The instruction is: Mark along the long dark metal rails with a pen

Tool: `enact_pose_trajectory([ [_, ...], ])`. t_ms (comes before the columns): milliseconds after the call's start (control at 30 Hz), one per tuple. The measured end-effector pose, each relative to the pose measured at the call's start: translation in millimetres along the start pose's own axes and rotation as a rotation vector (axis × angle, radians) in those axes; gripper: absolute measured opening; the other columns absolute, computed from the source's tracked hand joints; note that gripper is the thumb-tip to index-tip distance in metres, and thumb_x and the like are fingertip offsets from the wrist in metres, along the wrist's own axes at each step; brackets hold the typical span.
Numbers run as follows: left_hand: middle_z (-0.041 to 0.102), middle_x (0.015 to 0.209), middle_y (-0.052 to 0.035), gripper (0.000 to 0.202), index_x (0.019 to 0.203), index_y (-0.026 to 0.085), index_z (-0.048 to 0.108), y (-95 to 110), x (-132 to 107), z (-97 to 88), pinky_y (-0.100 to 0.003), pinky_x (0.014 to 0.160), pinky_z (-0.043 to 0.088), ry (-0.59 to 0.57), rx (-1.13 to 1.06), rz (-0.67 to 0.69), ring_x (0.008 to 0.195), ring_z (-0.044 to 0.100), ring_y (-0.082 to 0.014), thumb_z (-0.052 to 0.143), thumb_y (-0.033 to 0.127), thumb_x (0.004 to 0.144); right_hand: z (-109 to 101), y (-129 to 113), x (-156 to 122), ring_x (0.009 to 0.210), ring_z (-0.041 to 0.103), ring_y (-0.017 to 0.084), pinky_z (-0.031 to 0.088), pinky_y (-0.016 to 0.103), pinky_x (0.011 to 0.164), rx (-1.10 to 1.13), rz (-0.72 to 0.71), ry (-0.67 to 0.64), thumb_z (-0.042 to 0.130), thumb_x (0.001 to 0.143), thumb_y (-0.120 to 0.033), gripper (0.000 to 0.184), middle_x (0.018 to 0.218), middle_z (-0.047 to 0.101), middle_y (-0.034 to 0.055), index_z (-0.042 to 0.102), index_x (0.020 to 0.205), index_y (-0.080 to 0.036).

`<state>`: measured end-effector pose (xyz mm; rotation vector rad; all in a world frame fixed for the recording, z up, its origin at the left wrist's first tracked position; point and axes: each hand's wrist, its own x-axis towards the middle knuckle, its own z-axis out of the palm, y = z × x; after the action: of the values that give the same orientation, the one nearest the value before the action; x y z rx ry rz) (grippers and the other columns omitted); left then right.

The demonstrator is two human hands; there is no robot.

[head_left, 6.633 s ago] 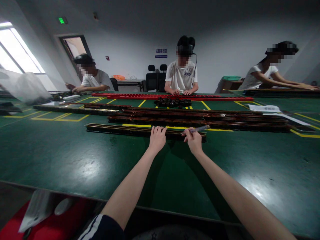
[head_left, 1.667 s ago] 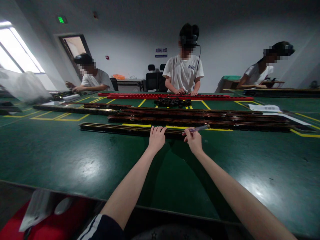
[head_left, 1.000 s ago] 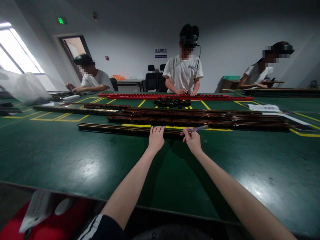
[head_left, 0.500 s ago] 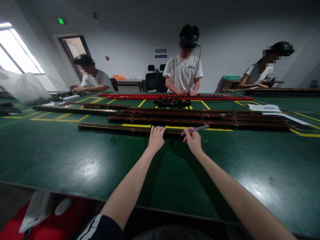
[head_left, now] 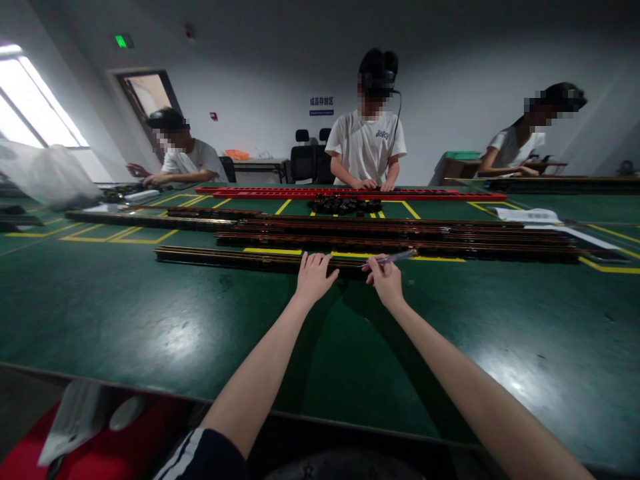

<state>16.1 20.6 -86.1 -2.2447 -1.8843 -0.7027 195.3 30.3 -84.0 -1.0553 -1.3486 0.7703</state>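
Observation:
A long dark strip with brownish edges (head_left: 225, 258) lies across the green table (head_left: 125, 313) in front of me. My left hand (head_left: 314, 276) rests on it, fingers stretched flat over its top. My right hand (head_left: 386, 280) is just to the right, pinched round a pen-like tool (head_left: 395, 257) whose tip points left at the strip. The strip's right part is hidden behind my hands.
More long dark strips (head_left: 400, 235) lie behind, then a pile of small black parts (head_left: 345, 205) and a red rail (head_left: 350, 194). Yellow lines mark the table. Three people work at the far side. White paper (head_left: 530, 216) lies at right; a red thing (head_left: 75, 440) sits below the near edge.
Over several seconds the near strip has slid left under my hands. The person opposite has straightened up. In the last half second my left fingers spread slightly; little else moved.

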Motion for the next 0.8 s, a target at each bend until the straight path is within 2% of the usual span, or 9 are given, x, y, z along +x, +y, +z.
enact_pose_trajectory([
  [300, 0.062, 0.123, -0.0106, 0.039, 0.126, 0.018, 0.056, -0.9, 1.1, 3.1, -0.051, 0.118, 0.024, 0.035, 0.04, 0.007, 0.123, 0.052, -0.0265, 0.048, 0.04, 0.095, -0.2, -2.3, 0.7, 0.043, 0.053, 0.011, 0.04, 0.024, 0.041, -0.014, -0.002, -0.017, 0.054, 0.069, -0.078, 0.06, 0.068, 0.066, 0.0049, 0.054, 0.077, -0.019],
  [800, 0.062, 0.122, -0.0116, 0.036, 0.126, 0.016, 0.056, 2.7, -0.2, 2.2, -0.051, 0.118, 0.024, 0.038, 0.063, 0.009, 0.123, 0.052, -0.0268, 0.047, 0.033, 0.095, -0.6, -1.3, 1.0, 0.043, 0.054, 0.012, 0.043, 0.025, 0.04, -0.018, -0.02, -0.025, 0.053, 0.07, -0.078, 0.059, 0.068, 0.066, 0.0053, 0.055, 0.076, -0.019],
])
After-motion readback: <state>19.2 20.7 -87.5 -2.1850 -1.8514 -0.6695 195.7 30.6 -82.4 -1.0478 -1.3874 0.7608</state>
